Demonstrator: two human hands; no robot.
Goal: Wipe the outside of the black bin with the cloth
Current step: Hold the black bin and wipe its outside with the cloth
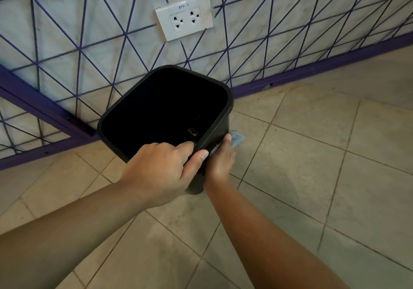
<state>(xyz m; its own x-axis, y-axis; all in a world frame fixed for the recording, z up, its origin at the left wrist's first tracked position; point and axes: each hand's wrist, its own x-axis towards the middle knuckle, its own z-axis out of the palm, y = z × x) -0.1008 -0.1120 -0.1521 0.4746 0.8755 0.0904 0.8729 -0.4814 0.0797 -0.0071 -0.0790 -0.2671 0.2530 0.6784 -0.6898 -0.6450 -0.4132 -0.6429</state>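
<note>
A black square bin [125, 112] with rounded corners is held up off the tiled floor, tilted with its open mouth facing me. My left hand [161, 170] grips the near rim, fingers hooked inside and thumb on the outside. My right hand [220, 161] presses a light blue cloth [237, 138] flat against the bin's right outer wall, just under the rim. Most of the cloth is hidden behind that hand and the bin; only a corner sticks out to the right.
A white wall with purple crossing lines and a purple skirting board [312, 67] stands right behind the bin. A white double socket plate [184, 17] sits on the wall above it. Beige floor tiles [312, 154] spread out to the right and toward me.
</note>
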